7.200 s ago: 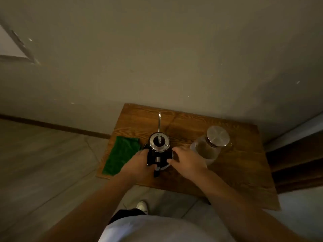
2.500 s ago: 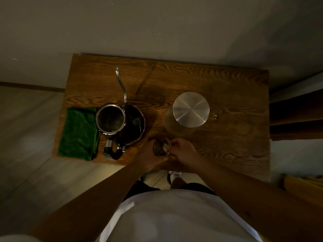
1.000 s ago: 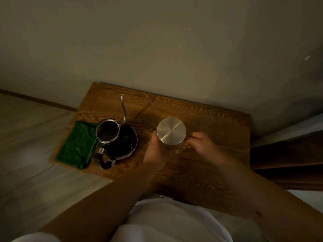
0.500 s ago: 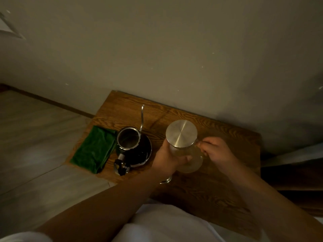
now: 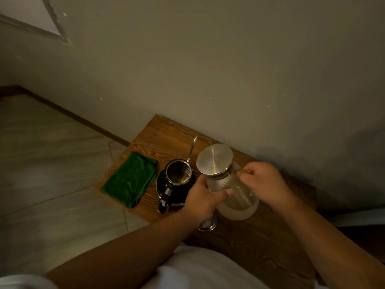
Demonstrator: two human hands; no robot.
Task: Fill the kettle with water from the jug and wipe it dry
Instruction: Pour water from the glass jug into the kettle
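A glass jug point(image 5: 233, 195) with a round metal lid point(image 5: 214, 159) is lifted off the table and tilted left. My left hand point(image 5: 203, 200) grips its neck from the left side, and my right hand point(image 5: 264, 185) holds its handle. The black kettle point(image 5: 177, 184) stands open just left of the jug, its thin gooseneck spout point(image 5: 192, 148) pointing away from me. The kettle's lid point(image 5: 207, 224) lies on the table below my left wrist. A folded green cloth point(image 5: 130, 180) lies left of the kettle.
Everything rests on a small wooden table point(image 5: 260, 236) set against a plain wall. Tiled floor point(image 5: 52, 174) spreads to the left. My white shirt fills the bottom of the view.
The jug has risen off the table and tipped toward the kettle, with both hands on it. Earlier I took the lid off the kettle and set it on the table.
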